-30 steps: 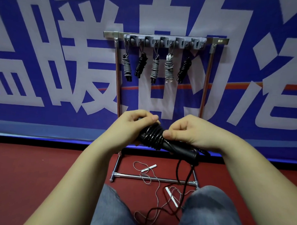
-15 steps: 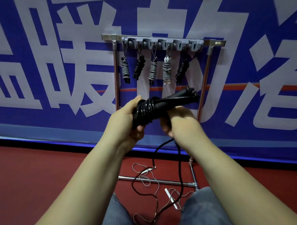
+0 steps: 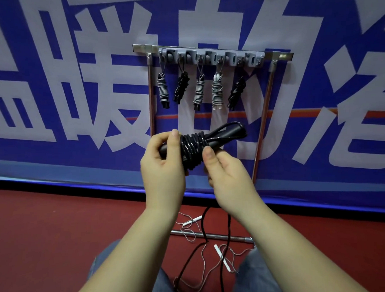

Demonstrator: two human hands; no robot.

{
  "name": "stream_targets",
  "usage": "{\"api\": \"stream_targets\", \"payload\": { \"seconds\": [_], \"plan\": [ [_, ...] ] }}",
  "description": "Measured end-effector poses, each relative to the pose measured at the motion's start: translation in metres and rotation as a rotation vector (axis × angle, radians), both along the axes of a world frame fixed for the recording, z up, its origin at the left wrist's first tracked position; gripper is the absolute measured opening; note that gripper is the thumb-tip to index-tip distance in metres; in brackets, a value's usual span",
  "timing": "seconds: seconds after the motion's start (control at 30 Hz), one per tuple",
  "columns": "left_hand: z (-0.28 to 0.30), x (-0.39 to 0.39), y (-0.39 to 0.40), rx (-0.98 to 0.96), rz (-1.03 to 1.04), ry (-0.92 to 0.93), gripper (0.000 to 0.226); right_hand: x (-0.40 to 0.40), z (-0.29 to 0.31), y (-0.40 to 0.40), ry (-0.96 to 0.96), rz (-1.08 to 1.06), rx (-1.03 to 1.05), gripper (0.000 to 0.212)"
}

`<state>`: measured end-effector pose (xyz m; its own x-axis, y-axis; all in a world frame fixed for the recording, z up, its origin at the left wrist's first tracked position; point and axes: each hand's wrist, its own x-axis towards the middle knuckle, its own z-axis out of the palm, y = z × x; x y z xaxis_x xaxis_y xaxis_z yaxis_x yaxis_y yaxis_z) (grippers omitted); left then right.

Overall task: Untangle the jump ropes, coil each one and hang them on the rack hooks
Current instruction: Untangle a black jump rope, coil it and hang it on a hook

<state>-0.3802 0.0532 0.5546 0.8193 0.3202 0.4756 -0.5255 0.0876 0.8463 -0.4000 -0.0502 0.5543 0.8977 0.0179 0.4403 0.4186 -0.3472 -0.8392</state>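
Note:
A black jump rope (image 3: 193, 145) is wound in tight turns around its two black handles, which point up to the right. My left hand (image 3: 163, 162) grips the handles' left end, thumb on top. My right hand (image 3: 223, 168) is just below the coil, its thumb pressing on the windings; the other fingers are hidden. The rope's loose tail (image 3: 203, 237) hangs from the hands to the floor. Behind, the metal rack (image 3: 212, 55) carries several coiled ropes on its hooks, grey and black ones. A thin white rope (image 3: 221, 257) with white handles lies loose on the floor.
The rack's chrome legs (image 3: 263, 126) and floor bar (image 3: 212, 235) stand in front of a blue banner wall (image 3: 76, 84) with large white characters. The floor is dark red (image 3: 48, 238). My knees in jeans (image 3: 161, 286) are at the bottom edge.
The hands and the black bundle rose from lap height to just below the hanging ropes. More turns lie on the coil, and the tail on the floor is shorter.

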Motion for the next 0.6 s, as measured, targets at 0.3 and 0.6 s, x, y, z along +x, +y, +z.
{"api": "stream_targets", "payload": {
  "seconds": [0.3,0.6],
  "plan": [
    [0.019,0.01,0.034,0.216,-0.657,0.38,0.027,0.001,0.005,-0.02,0.117,0.047,0.035,0.048],
    [0.016,0.012,0.045,0.339,-1.036,0.556,0.041,-0.009,0.014,-0.019,0.092,0.183,-0.221,0.032]
  ]
}}
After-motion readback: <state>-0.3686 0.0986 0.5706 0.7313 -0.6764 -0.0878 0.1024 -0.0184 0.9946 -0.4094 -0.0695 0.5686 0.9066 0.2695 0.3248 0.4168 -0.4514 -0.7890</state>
